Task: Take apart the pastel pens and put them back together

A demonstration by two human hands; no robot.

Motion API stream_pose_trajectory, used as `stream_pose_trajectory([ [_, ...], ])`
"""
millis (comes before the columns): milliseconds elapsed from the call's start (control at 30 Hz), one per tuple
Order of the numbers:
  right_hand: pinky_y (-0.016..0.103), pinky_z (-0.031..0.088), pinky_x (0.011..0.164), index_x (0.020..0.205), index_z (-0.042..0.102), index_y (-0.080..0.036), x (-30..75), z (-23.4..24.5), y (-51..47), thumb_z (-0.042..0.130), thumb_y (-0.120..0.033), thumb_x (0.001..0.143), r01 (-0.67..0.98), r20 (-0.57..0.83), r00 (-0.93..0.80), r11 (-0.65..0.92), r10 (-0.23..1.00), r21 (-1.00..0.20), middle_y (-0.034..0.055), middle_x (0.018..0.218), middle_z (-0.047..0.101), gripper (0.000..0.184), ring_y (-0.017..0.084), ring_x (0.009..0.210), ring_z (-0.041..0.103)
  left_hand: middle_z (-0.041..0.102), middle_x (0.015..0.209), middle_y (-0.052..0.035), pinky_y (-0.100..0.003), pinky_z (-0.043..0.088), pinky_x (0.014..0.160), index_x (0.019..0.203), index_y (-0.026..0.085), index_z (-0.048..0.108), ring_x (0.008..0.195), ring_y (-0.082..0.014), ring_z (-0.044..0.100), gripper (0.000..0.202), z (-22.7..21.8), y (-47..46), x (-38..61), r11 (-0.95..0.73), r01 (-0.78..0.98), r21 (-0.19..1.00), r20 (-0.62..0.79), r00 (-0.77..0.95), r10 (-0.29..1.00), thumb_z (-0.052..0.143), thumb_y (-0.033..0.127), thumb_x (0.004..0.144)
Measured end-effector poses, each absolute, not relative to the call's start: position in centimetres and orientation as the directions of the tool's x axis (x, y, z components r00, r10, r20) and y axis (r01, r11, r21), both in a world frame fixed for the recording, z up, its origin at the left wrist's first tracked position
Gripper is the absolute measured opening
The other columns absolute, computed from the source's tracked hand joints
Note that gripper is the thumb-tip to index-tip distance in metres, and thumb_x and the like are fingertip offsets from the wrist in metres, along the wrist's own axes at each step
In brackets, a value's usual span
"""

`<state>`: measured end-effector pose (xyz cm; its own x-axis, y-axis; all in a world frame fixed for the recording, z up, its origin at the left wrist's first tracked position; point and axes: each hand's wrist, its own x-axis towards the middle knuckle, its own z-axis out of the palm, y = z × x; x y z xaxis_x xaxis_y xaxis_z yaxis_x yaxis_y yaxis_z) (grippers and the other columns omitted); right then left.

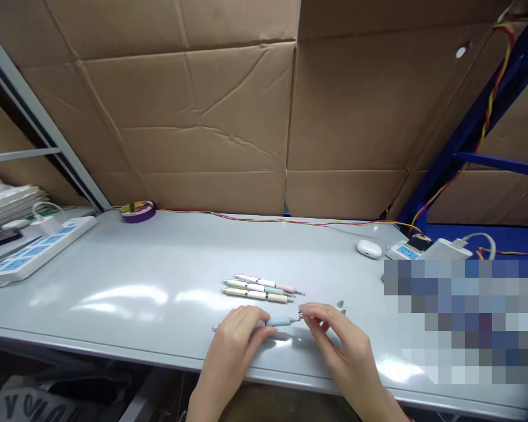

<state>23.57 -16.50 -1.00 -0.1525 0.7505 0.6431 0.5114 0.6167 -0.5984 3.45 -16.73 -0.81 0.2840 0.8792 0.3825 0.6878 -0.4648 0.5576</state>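
Note:
My left hand is closed around a light blue pen, held level just above the table near its front edge. The pen's tip end points right. There, the thumb and fingertips of my right hand pinch a small silvery pen tip, mostly covered by the fingers; whether it touches the pen is unclear. Behind my hands lie a pink and white pen, a green and white pen and a cream and white pen, side by side. Beyond my right fingers sits a small dark-grey cone-shaped piece, with another partly hidden.
A white earphone case and a power strip with a plugged-in charger stand at the right. At the back left is a purple round tape roll. Another long power strip lies far left. Cardboard walls the back.

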Motion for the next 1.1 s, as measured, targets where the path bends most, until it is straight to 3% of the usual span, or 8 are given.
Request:
stream_pose_trajectory([
  [333, 0.027, 0.054, 0.068, 0.098, 0.058, -0.024, 23.59, -0.97, -16.50, 0.047, -0.013, 0.092, 0.499, 0.619, -0.189, 0.618, 0.762, -0.607, 0.0042, 0.094, 0.069, 0.016, 0.017, 0.083, 0.065, 0.063, 0.085, -0.0019, -0.027, 0.048, 0.067, 0.093, 0.021, 0.053, 0.078, -0.0176, 0.061, 0.009, -1.32, -16.83, 3.35, -0.530, 0.658, 0.535, 0.478, 0.282, 0.832, 0.045, 0.026, 0.096],
  [700, 0.023, 0.054, 0.073, 0.095, 0.062, -0.024, 23.53, -0.42, -16.58, 0.055, -0.011, 0.088, 0.409, 0.600, -0.270, 0.654, 0.753, -0.637, 0.0007, 0.089, 0.071, 0.016, 0.015, 0.081, 0.067, 0.062, 0.083, -0.0016, -0.027, 0.047, 0.066, 0.095, 0.021, 0.053, 0.077, -0.0175, 0.060, 0.005, -1.26, -16.85, 3.18, -0.572, 0.619, 0.537, 0.466, 0.348, 0.814, 0.049, 0.023, 0.095],
  [967, 0.020, 0.050, 0.065, 0.090, 0.059, -0.024, 23.39, -0.47, -16.54, 0.051, -0.017, 0.091, 0.503, 0.439, -0.301, 0.532, 0.847, -0.681, -0.0020, 0.081, 0.068, 0.010, 0.012, 0.071, 0.065, 0.063, 0.085, -0.0001, -0.026, 0.047, 0.068, 0.096, 0.022, 0.053, 0.080, -0.0169, 0.060, 0.006, -1.43, -16.77, 3.22, -0.584, 0.601, 0.545, 0.471, 0.357, 0.807, 0.053, 0.018, 0.092],
  [1100, 0.023, 0.050, 0.072, 0.097, 0.056, -0.023, 23.29, -0.67, -16.38, 0.053, -0.016, 0.089, 0.519, 0.369, -0.321, 0.487, 0.872, -0.702, 0.0004, 0.091, 0.068, 0.011, 0.014, 0.081, 0.065, 0.062, 0.087, -0.0007, -0.026, 0.047, 0.069, 0.096, 0.022, 0.053, 0.081, -0.0173, 0.060, 0.007, -1.62, -16.69, 3.26, -0.563, 0.608, 0.560, 0.461, 0.336, 0.821, 0.050, 0.017, 0.093],
])
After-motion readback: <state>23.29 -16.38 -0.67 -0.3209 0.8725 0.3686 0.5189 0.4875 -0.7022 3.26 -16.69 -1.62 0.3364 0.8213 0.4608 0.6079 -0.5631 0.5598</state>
